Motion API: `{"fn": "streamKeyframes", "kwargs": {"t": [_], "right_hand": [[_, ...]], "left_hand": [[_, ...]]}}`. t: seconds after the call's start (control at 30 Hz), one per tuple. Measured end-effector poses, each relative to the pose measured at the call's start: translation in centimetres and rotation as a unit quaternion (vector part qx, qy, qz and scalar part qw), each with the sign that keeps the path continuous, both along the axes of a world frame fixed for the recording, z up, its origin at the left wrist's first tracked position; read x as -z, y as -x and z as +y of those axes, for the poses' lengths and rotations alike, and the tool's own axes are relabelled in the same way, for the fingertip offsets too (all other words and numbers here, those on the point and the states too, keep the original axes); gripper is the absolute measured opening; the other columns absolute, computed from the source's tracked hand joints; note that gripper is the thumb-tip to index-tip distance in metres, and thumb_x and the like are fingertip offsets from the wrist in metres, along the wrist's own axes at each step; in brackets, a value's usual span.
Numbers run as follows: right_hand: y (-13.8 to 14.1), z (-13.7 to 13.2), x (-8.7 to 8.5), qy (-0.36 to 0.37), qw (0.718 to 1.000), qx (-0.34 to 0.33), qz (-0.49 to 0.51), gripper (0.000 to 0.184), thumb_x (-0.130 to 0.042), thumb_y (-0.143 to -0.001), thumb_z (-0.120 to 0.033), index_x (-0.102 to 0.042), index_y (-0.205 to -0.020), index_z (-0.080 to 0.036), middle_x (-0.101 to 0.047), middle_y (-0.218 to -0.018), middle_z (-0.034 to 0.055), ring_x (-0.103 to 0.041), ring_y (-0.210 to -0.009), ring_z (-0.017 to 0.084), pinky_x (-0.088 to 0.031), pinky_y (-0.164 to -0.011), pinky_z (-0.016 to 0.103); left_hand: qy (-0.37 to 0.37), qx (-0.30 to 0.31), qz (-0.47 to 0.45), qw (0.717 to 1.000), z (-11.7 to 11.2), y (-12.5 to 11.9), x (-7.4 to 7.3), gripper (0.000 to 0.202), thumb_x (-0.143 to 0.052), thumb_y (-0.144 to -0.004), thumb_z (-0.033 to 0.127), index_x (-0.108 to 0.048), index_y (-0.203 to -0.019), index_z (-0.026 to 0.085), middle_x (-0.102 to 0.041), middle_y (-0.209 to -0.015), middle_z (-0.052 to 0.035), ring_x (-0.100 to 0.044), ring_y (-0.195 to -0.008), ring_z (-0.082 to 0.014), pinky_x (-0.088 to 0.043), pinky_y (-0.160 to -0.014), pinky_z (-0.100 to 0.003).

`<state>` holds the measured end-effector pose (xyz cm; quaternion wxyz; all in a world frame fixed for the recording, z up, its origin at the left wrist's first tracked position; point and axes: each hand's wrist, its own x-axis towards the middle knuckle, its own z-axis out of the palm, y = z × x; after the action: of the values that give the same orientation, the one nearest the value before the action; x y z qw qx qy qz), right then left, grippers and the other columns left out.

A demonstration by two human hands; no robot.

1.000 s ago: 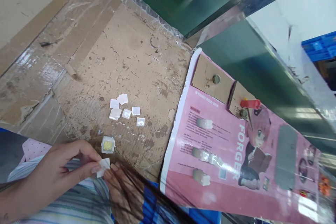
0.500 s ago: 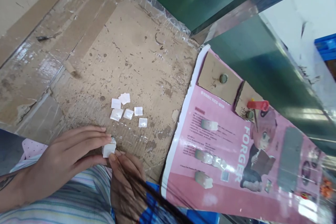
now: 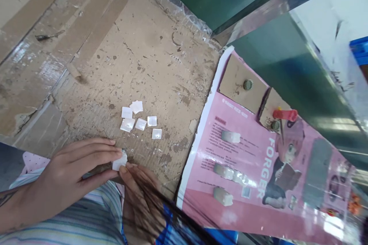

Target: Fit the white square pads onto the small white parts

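My left hand comes in from the left, its thumb and fingers closed around a small white block. At the lower right corner of that block, the thumb and fingertips of my right hand also grip it. Dark strands of hair hang across my right hand and hide part of it. Just beyond the block lie several thin, shiny white square pieces, a few of them touching or overlapping, on the worn cardboard surface.
To the right lies a pink printed sheet bearing several whitish blocks. Cardboard pieces with bottle caps and a red object rest near its top edge. A green panel stands behind. A small dark tool lies at upper left.
The white block has turned slightly between my fingers, and the yellowish line near its top no longer shows. Both hands stay in nearly the same place. The loose squares have not moved.
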<state>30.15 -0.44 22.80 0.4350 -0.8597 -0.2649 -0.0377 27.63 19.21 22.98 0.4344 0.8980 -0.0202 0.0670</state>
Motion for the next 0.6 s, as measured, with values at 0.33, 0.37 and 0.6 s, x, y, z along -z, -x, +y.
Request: {"fn": "streamKeyframes", "kwargs": {"t": [0.33,0.37,0.6], "right_hand": [[-0.4,0.1,-0.3,-0.006,1.0,0.001,0.014,0.052,-0.052,-0.106,-0.01,-0.058,-0.153,-0.03,-0.082,-0.115,0.0071,-0.077,-0.112,0.022,-0.069,-0.092,0.033],[-0.5,0.2,-0.3,-0.013,1.0,0.001,0.02,0.053,-0.054,-0.106,-0.01,-0.056,-0.154,-0.032,-0.082,-0.115,0.0063,-0.077,-0.111,0.021,-0.069,-0.091,0.032],[-0.8,0.6,0.0,-0.072,0.993,0.031,0.091,0.04,-0.064,-0.104,-0.018,-0.07,-0.139,-0.035,-0.082,-0.112,0.0032,-0.08,-0.102,0.019,-0.069,-0.089,0.029]], "left_hand": [[0.001,0.03,-0.013,0.999,0.1,-0.3,-0.3,0.021,-0.06,-0.107,0.023,-0.066,-0.127,0.025,-0.077,-0.123,0.0033,-0.061,-0.132,-0.0079,-0.039,-0.124,-0.017],[-0.004,0.037,-0.023,0.999,0.1,-0.4,-0.3,0.022,-0.059,-0.107,0.02,-0.066,-0.127,0.024,-0.077,-0.124,0.002,-0.061,-0.133,-0.0085,-0.04,-0.124,-0.018],[-0.071,0.085,-0.073,0.991,0.9,0.3,0.8,0.035,-0.064,-0.101,0.008,-0.067,-0.134,0.021,-0.076,-0.13,-0.0024,-0.064,-0.136,-0.0161,-0.046,-0.124,-0.026]]}}
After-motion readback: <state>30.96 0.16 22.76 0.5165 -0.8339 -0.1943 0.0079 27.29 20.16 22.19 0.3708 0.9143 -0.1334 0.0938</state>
